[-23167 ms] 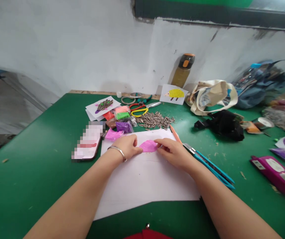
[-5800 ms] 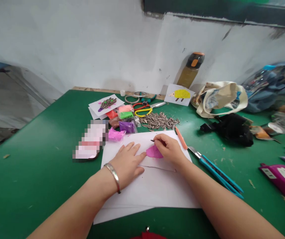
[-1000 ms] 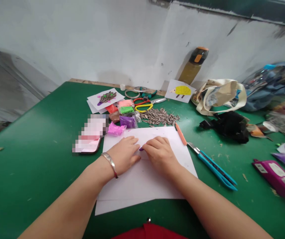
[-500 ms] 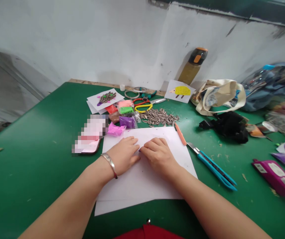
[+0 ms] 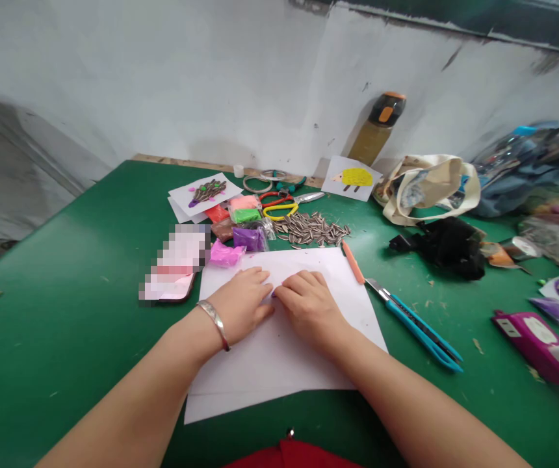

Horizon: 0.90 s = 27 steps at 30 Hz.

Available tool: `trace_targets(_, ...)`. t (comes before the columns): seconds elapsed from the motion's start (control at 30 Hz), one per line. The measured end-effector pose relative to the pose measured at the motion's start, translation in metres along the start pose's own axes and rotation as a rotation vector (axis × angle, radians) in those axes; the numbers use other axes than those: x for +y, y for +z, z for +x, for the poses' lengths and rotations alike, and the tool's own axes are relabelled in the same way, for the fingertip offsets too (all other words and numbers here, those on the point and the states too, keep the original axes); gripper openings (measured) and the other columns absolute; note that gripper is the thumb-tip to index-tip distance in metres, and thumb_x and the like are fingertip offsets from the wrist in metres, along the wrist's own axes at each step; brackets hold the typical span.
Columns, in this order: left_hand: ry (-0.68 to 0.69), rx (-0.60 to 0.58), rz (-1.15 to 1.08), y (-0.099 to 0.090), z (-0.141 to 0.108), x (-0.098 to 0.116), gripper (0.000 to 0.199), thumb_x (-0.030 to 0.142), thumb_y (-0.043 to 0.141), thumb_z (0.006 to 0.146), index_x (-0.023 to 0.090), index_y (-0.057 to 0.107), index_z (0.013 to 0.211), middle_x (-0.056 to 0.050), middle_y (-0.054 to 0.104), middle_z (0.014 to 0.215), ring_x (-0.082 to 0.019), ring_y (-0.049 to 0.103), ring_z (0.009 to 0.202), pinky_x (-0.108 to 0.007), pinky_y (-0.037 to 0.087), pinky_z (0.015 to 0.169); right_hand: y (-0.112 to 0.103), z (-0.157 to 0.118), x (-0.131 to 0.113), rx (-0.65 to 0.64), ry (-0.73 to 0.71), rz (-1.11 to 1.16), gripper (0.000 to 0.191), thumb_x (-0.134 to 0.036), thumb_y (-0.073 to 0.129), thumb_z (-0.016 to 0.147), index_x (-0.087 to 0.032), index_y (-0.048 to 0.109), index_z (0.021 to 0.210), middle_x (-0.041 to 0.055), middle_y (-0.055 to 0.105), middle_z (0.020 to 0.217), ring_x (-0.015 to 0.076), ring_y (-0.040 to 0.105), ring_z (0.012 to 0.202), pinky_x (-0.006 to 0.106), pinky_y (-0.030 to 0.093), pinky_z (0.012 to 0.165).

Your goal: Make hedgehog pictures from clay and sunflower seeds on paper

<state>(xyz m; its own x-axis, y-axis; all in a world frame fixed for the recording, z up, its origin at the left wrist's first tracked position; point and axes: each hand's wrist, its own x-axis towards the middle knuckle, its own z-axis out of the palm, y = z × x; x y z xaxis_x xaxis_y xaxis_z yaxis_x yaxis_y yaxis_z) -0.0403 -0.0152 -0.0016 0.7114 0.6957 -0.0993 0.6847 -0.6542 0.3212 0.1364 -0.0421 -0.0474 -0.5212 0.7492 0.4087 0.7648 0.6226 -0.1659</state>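
Observation:
White paper sheets (image 5: 279, 357) lie on the green table in front of me. My left hand (image 5: 245, 302), with a silver bracelet on its wrist, rests on the paper with its fingers spread. Close to its right, my right hand (image 5: 309, 302) has its fingers curled and pressed together at the paper. A tiny dark purple bit shows at its fingertips, too small to make out. Just beyond the paper are a pink clay packet (image 5: 227, 254), a purple clay packet (image 5: 249, 239) and a pile of striped seeds (image 5: 311, 229).
A phone (image 5: 175, 263) lies left of the paper. An orange knife (image 5: 353, 262) and a blue cutter (image 5: 418, 328) lie right. Behind are scissors (image 5: 279, 210), a hedgehog drawing (image 5: 352, 178) and a bottle (image 5: 374, 130). Farther right are a cloth bag (image 5: 430, 188) and a magenta box (image 5: 537, 344).

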Motion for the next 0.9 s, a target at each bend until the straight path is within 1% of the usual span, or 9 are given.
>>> trace_targets(0.07, 0.0, -0.001, 0.006, -0.0002, 0.0, -0.0001, 0.012, 0.02, 0.051, 0.084, 0.015, 0.061, 0.081, -0.008, 0.056, 0.092, -0.023, 0.051, 0.091, -0.037, 0.043, 0.083, -0.0015, 0.0004, 0.0003, 0.003, 0.005, 0.015, 0.018, -0.014, 0.048, 0.091, -0.019, 0.063, 0.082, 0.0046, 0.061, 0.079, 0.0179, 0.046, 0.079, 0.033, 0.029, 0.073)
trace_targets(0.23, -0.008, -0.023, 0.03, -0.0009, 0.0003, 0.0, 0.011, 0.02, 0.053, 0.084, 0.015, 0.062, 0.085, -0.008, 0.056, 0.094, -0.023, 0.05, 0.092, -0.036, 0.043, 0.083, -0.0035, 0.0017, -0.0011, -0.008, 0.058, 0.065, 0.015, -0.013, 0.051, 0.088, -0.019, 0.064, 0.084, 0.0045, 0.062, 0.081, 0.0179, 0.047, 0.079, 0.032, 0.029, 0.072)
trace_targets(0.37, -0.01, -0.021, 0.018, -0.0006, 0.0004, -0.0001, 0.011, 0.02, 0.053, 0.085, 0.014, 0.061, 0.082, -0.008, 0.056, 0.094, -0.024, 0.05, 0.093, -0.037, 0.042, 0.084, -0.0024, 0.0018, -0.001, -0.03, 0.074, 0.072, 0.015, -0.011, 0.052, 0.086, -0.019, 0.064, 0.081, 0.0044, 0.062, 0.08, 0.0181, 0.048, 0.079, 0.032, 0.029, 0.072)
trace_targets(0.5, -0.009, -0.016, 0.008, -0.0011, -0.0001, 0.0003, 0.009, 0.02, 0.054, 0.084, 0.015, 0.061, 0.081, -0.008, 0.056, 0.093, -0.024, 0.05, 0.093, -0.037, 0.042, 0.085, -0.0036, 0.0013, -0.0004, -0.029, 0.092, 0.094, 0.016, -0.01, 0.051, 0.086, -0.018, 0.065, 0.084, 0.0044, 0.063, 0.082, 0.0176, 0.049, 0.079, 0.032, 0.029, 0.072)
trace_targets(0.6, -0.012, -0.028, 0.022, -0.0013, -0.0005, 0.0002, 0.01, 0.02, 0.054, 0.085, 0.014, 0.062, 0.083, -0.009, 0.056, 0.095, -0.024, 0.051, 0.094, -0.037, 0.043, 0.086, -0.0038, 0.0006, -0.0009, -0.03, 0.094, 0.108, 0.015, -0.01, 0.052, 0.086, -0.018, 0.065, 0.084, 0.0042, 0.063, 0.082, 0.0177, 0.05, 0.08, 0.032, 0.03, 0.073)
trace_targets(0.77, -0.019, -0.049, 0.051, -0.0005, -0.0008, -0.0001, 0.014, 0.022, 0.055, 0.086, 0.012, 0.063, 0.09, -0.011, 0.057, 0.1, -0.025, 0.05, 0.101, -0.039, 0.041, 0.093, -0.0039, -0.0002, -0.0001, -0.056, 0.11, 0.106, 0.014, -0.01, 0.054, 0.084, -0.018, 0.066, 0.085, 0.0044, 0.063, 0.083, 0.0179, 0.051, 0.081, 0.032, 0.03, 0.073)
trace_targets(0.9, -0.021, -0.057, 0.054, -0.0011, -0.0004, 0.0007, 0.014, 0.022, 0.054, 0.086, 0.012, 0.063, 0.09, -0.01, 0.057, 0.1, -0.025, 0.05, 0.1, -0.038, 0.041, 0.091, -0.0059, 0.0007, -0.001, -0.055, 0.152, 0.112, 0.017, -0.011, 0.052, 0.086, -0.019, 0.066, 0.086, 0.0047, 0.064, 0.084, 0.0181, 0.051, 0.081, 0.032, 0.03, 0.073)
